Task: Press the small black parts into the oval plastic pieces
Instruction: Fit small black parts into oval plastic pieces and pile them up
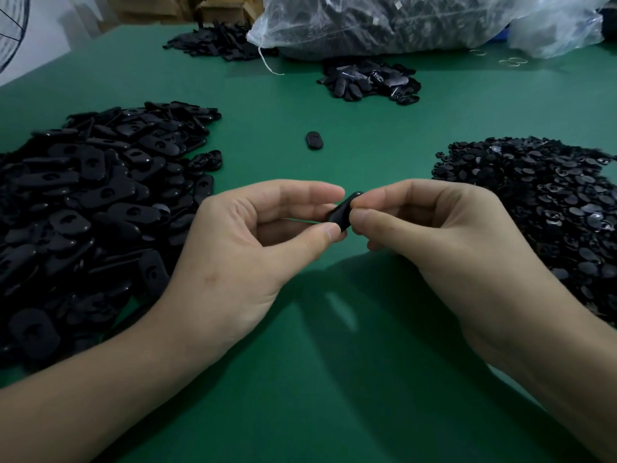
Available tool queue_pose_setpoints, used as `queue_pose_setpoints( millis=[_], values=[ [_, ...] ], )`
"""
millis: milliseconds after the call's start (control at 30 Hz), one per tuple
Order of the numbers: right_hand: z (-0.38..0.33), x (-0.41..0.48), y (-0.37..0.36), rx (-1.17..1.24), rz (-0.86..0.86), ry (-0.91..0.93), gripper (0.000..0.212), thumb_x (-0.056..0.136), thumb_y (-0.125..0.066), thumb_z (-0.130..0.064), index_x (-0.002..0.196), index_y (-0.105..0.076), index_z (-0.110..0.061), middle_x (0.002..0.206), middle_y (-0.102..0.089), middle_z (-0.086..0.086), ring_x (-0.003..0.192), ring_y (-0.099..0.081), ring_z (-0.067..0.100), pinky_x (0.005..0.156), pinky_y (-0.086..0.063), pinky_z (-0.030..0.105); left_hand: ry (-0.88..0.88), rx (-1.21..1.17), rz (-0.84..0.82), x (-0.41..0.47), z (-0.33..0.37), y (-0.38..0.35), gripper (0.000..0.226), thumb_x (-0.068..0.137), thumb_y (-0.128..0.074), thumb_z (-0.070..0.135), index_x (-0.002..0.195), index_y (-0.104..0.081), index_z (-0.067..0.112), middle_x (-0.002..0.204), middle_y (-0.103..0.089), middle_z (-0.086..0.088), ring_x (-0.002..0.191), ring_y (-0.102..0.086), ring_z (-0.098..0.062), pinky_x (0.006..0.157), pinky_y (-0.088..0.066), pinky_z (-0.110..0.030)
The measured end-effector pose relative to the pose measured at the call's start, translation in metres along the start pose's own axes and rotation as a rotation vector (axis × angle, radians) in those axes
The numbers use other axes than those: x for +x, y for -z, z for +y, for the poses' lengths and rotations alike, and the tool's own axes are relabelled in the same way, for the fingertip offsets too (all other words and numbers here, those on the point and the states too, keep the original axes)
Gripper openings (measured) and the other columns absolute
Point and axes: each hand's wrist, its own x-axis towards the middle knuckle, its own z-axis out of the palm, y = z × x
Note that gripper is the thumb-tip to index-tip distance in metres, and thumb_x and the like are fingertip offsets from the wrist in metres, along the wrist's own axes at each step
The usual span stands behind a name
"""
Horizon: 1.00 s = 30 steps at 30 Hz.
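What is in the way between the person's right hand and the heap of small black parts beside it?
Nothing visible. Only bare green table lies between the right hand and the heap of small parts. Both it and the left hand pinch one oval piece.

Four black piles were there: oval-piece pile (83, 202), small-parts pile (541, 212), far pile (213, 41), middle pile (370, 81). One loose oval piece (314, 141), one held oval piece (342, 210), left hand (253, 248) plus right hand (434, 235), and two bags: big bag (384, 21), side bag (561, 25).
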Motion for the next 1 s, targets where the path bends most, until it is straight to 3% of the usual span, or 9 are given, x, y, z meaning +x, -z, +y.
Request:
queue_pose_setpoints(
  millis=[133,233,300,433,600,733,867,933,1000],
  values=[
    [0.000,-0.002,0.000,-0.241,0.061,0.160,0.006,0.085,-0.080,-0.018,0.080,-0.078,-0.022,0.074,-0.075,-0.005,0.065,-0.065,0.009,0.062,-0.050,0.025,0.023,0.000,-0.003,0.001,0.000,0.002,0.031,0.081,-0.077,0.000,0.101,-0.078,0.023,0.090,-0.080,0.001,0.082,-0.078,-0.013,0.069,-0.056,-0.016],
    [-0.001,-0.004,-0.002,-0.516,0.119,0.344,0.014,0.085,-0.078,-0.017,0.078,-0.075,-0.028,0.071,-0.070,-0.015,0.070,-0.066,0.008,0.064,-0.041,0.012,0.066,-0.050,-0.012,0.002,0.000,0.002,0.032,0.076,-0.077,0.008,0.104,-0.076,0.022,0.089,-0.080,0.002,0.084,-0.078,-0.015,0.068,-0.058,-0.019],
    [-0.003,-0.006,-0.004,-0.655,0.150,0.441,0.012,0.085,-0.078,-0.018,0.081,-0.075,-0.030,0.070,-0.066,-0.018,0.072,-0.064,0.010,0.064,-0.042,0.012,0.095,-0.090,-0.027,0.003,0.000,0.003,0.033,0.078,-0.074,0.003,0.107,-0.075,0.019,0.089,-0.080,0.001,0.085,-0.078,-0.015,0.069,-0.059,-0.020],
    [-0.004,-0.007,-0.003,-0.776,0.133,0.513,0.009,0.089,-0.071,-0.026,0.093,-0.076,-0.032,0.082,-0.068,-0.014,0.072,-0.064,0.013,0.067,-0.051,0.040,0.134,-0.147,-0.032,0.005,-0.002,0.005,0.038,0.075,-0.073,0.007,0.112,-0.073,0.016,0.092,-0.080,-0.002,0.088,-0.078,-0.016,0.067,-0.058,-0.019],
    [-0.004,-0.008,-0.006,-0.910,0.117,0.559,0.025,0.091,-0.064,-0.024,0.112,-0.075,-0.033,0.086,-0.068,-0.009,0.079,-0.063,0.020,0.078,-0.050,0.048,0.166,-0.198,-0.016,0.009,-0.002,0.007,0.040,0.075,-0.071,0.017,0.115,-0.073,0.015,0.099,-0.080,-0.003,0.093,-0.078,-0.016,0.066,-0.056,-0.017],
    [-0.003,-0.008,-0.006,-0.856,0.060,0.521,0.032,0.090,-0.061,-0.020,0.116,-0.075,-0.034,0.089,-0.069,-0.010,0.082,-0.063,0.019,0.077,-0.052,0.043,0.178,-0.195,-0.004,0.012,-0.003,0.007,0.036,0.077,-0.072,0.019,0.112,-0.074,0.015,0.099,-0.080,-0.002,0.090,-0.078,-0.013,0.065,-0.055,-0.016],
    [-0.002,-0.006,-0.006,-0.728,0.025,0.469,0.027,0.090,-0.063,-0.018,0.106,-0.077,-0.035,0.084,-0.067,-0.020,0.082,-0.062,0.008,0.067,-0.041,0.010,0.161,-0.171,-0.021,0.011,-0.006,0.007,0.028,0.081,-0.073,0.014,0.110,-0.075,0.015,0.097,-0.081,-0.002,0.089,-0.077,-0.012,0.066,-0.055,-0.016],
    [-0.003,-0.005,-0.005,-0.626,-0.003,0.425,0.024,0.093,-0.067,-0.016,0.101,-0.078,-0.036,0.084,-0.071,-0.022,0.085,-0.065,0.007,0.071,-0.045,0.013,0.124,-0.140,-0.023,0.011,-0.006,0.006,0.024,0.086,-0.072,0.008,0.109,-0.076,0.015,0.095,-0.081,-0.003,0.089,-0.077,-0.013,0.067,-0.055,-0.017],
    [-0.004,-0.004,-0.003,-0.444,-0.017,0.346,0.025,0.094,-0.068,-0.012,0.100,-0.076,-0.035,0.088,-0.075,-0.014,0.084,-0.069,0.011,0.077,-0.053,0.032,0.055,-0.080,-0.010,0.010,-0.006,0.005,0.024,0.090,-0.071,0.003,0.110,-0.077,0.014,0.094,-0.080,-0.003,0.089,-0.077,-0.013,0.070,-0.056,-0.018]
  ],
)
